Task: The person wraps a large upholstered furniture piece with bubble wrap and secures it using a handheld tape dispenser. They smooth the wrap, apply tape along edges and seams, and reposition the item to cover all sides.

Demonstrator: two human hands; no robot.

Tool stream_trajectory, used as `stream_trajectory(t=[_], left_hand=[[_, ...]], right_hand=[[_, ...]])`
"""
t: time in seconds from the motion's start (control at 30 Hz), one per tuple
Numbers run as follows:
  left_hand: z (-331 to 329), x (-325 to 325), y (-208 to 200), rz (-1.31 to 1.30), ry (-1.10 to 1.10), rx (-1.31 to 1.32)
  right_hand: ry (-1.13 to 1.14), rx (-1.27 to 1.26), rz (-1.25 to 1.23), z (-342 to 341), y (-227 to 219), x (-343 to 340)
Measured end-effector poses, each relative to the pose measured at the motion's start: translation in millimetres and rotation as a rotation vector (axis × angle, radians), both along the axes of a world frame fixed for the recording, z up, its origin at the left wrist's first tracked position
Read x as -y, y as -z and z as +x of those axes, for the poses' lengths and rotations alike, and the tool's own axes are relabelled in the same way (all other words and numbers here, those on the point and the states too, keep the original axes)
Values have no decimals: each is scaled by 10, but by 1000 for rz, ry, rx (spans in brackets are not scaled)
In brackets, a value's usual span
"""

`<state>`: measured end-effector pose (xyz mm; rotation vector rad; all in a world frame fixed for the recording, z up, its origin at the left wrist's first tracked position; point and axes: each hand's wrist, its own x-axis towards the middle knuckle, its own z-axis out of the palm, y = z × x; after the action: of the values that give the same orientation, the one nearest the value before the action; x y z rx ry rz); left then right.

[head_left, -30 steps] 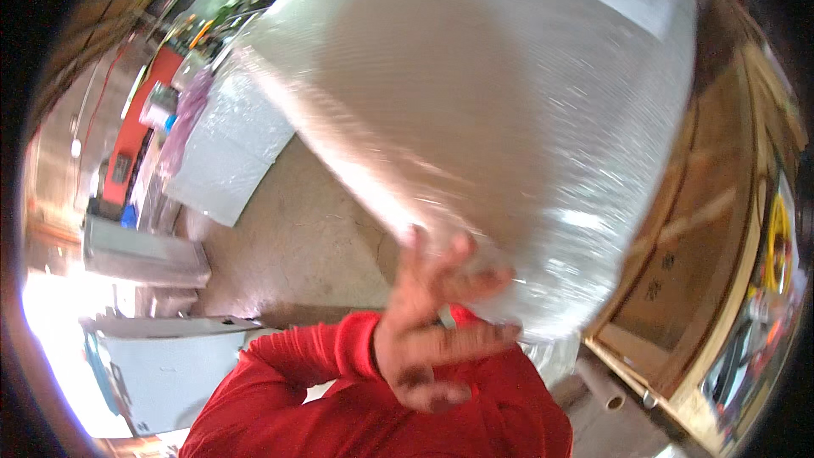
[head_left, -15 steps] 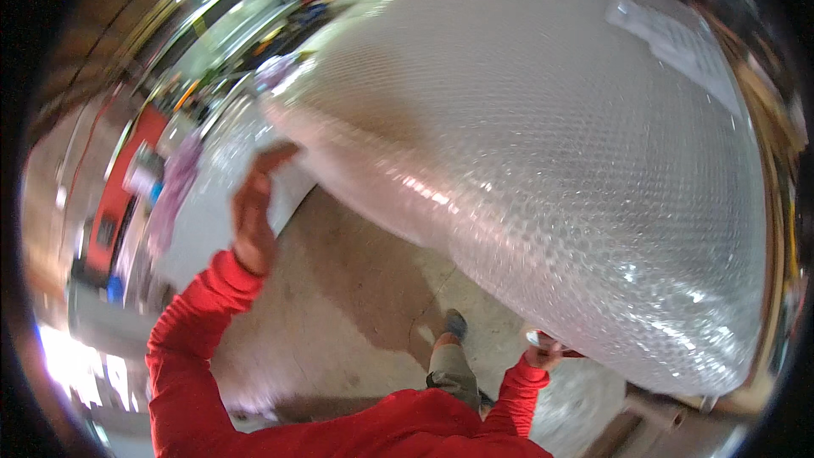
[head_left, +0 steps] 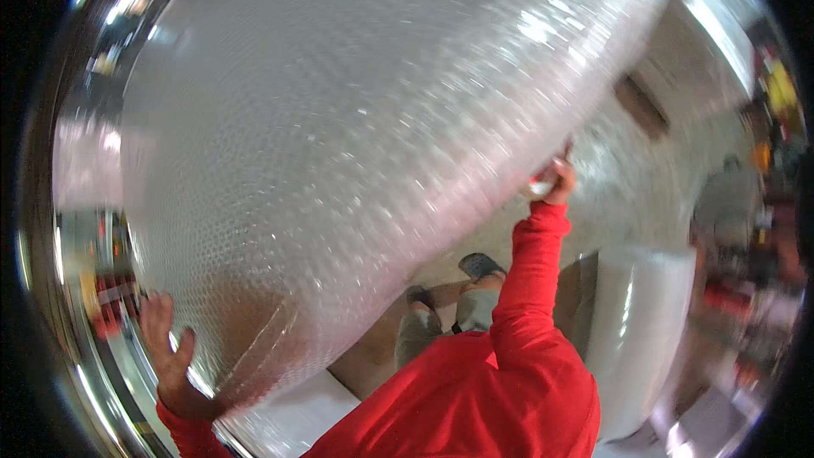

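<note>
A large flat piece covered in bubble wrap [head_left: 356, 110] fills the upper left and middle, its near long edge slanting up to the right. Past its lower left corner is my left hand [head_left: 167, 343], open with fingers spread; whether it touches the wrap I cannot tell. Along the near edge, right of the middle, my right hand [head_left: 558, 181] is closed round a small red and whitish round-ended object [head_left: 538, 187], blurred and partly hidden by the fingers. What lies under the wrap shows only as a brown patch near the left corner.
A big upright roll of bubble wrap [head_left: 640, 335] stands at my right. Concrete floor [head_left: 678, 161] lies beyond the near edge, with my feet below. Blurred shelves and clutter line the right side. A white surface [head_left: 297, 407] sits under the lower left corner.
My view has swung round to the right, so the wrapped piece now lies to the left. My left hand has gone from near the edge to the left corner, its fingers now spread.
</note>
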<state>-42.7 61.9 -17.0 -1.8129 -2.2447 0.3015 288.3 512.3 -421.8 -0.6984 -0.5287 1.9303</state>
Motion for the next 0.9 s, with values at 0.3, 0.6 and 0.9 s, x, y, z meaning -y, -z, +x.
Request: stream_trajectory(t=[0.3, 0.6, 0.9], left_hand=[[202, -737, 64, -223, 630, 417], [223, -998, 180, -106, 756, 601], [211, -1225, 393, 32, 1052, 524]], right_hand=[[34, -85, 39, -97, 26, 946], [-56, 132, 470, -415, -418, 2785], [-106, 117, 457, -812, -411, 4683]])
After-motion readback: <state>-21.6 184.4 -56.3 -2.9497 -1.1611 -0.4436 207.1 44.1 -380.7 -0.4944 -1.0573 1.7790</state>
